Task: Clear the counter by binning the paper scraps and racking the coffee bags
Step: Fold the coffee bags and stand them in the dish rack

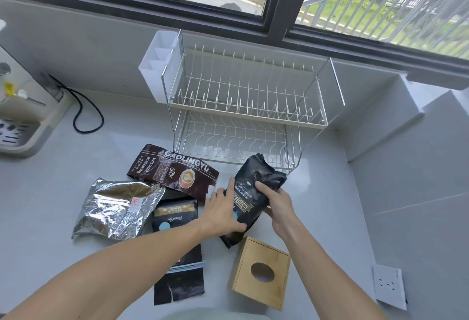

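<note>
Both hands grasp a black coffee bag (250,197) raised just in front of the two-tier wire dish rack (243,106): the left hand (223,211) presses its lower side, the right hand (275,203) wraps its middle. On the grey tabletop (76,256) to the left lie a brown coffee bag (172,169), a silver foil bag (116,208) and another black bag (176,215), partly under the left forearm. A wooden box (261,271) with a round hole, perhaps the bin, stands beside the right wrist.
</note>
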